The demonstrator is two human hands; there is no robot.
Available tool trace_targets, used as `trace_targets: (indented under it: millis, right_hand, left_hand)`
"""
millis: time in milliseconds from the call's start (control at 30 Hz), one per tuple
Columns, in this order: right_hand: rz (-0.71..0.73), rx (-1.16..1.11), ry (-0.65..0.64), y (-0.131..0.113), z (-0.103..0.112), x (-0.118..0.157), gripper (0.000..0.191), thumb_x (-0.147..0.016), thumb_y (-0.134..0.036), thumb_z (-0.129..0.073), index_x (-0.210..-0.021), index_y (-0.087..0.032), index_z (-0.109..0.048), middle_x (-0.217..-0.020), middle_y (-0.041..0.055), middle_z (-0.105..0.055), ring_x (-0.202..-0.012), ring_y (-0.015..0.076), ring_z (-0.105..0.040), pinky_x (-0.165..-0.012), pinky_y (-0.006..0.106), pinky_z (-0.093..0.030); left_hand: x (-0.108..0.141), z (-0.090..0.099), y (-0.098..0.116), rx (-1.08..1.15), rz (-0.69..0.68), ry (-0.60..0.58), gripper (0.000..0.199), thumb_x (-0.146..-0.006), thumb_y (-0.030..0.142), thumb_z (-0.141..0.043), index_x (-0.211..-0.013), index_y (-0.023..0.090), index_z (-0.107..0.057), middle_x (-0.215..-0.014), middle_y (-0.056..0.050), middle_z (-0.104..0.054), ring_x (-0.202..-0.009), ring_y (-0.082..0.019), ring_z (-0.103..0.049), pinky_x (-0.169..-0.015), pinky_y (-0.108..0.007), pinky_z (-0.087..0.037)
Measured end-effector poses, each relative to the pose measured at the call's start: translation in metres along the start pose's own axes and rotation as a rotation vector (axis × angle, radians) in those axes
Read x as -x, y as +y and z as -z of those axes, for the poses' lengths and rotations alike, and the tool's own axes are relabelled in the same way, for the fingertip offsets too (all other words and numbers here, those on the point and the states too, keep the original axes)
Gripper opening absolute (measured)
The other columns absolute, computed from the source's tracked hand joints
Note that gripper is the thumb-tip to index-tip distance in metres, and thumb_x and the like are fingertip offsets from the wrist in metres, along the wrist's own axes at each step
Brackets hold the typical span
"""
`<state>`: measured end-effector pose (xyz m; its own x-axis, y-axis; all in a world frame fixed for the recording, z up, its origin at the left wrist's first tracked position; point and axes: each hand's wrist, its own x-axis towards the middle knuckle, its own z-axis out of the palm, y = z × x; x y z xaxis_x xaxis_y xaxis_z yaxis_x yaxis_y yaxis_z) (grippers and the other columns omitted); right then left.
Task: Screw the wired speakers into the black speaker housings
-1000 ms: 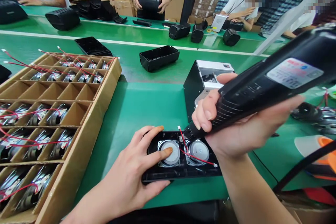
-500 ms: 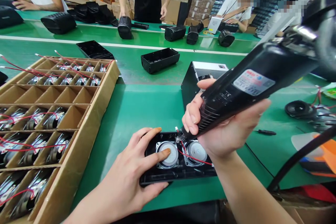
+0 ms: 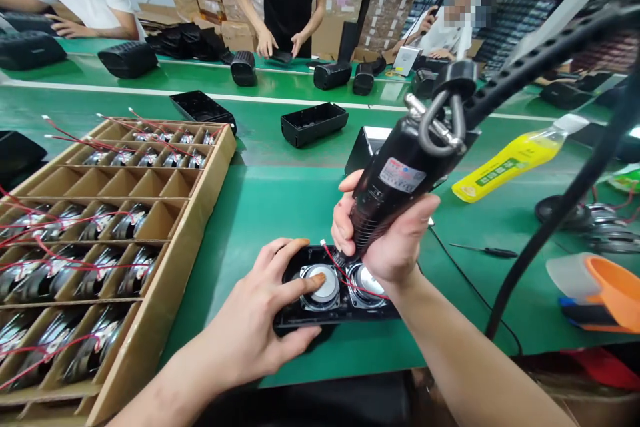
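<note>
A black speaker housing with two round speakers lies on the green table in front of me. My left hand grips its left end, one fingertip on the left speaker. In my right hand is a black electric screwdriver, held nearly upright. Its tip points down between the two speakers; the contact point is hidden. Red wires with a white plug cross the housing. The right speaker is partly covered by my right hand.
A cardboard tray of wired speakers stands left. Beyond are black housings and people across the table. At the right are a yellow bottle, a small screwdriver, loose speakers, an orange container and a hanging cable.
The screwdriver has tilted more upright, and its tip has gone down between the speakers. The yellow bottle is now visible. Across the table, a person's hands have moved off a black speaker.
</note>
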<state>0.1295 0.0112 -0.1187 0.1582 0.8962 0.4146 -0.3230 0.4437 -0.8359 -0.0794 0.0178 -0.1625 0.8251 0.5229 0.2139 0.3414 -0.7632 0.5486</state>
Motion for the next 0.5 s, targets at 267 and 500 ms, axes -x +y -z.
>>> trace_targets:
  millis: [267, 500]
  right_hand:
    - [-0.014, -0.009, -0.003, 0.006, 0.004, 0.000, 0.071, -0.088, -0.089, -0.045, -0.107, -0.023, -0.059, -0.062, -0.0055, -0.054, -0.040, 0.0095, -0.044, -0.041, 0.023, -0.035]
    - [0.043, -0.038, -0.014, 0.003, 0.001, 0.005, 0.066, -0.094, -0.080, -0.049, -0.121, -0.021, -0.062, -0.068, -0.0012, -0.059, -0.044, 0.0119, -0.049, -0.043, 0.025, -0.038]
  left_hand:
    - [-0.004, 0.003, 0.006, -0.015, 0.044, -0.009, 0.050, -0.081, 0.024, -0.079, -0.129, 0.029, -0.069, -0.162, -0.009, -0.037, -0.148, -0.038, -0.032, -0.117, -0.061, -0.046]
    - [0.002, -0.002, 0.008, -0.074, 0.043, 0.016, 0.063, -0.074, 0.018, -0.078, -0.134, 0.033, -0.066, -0.165, -0.007, -0.034, -0.152, -0.038, -0.032, -0.118, -0.060, -0.046]
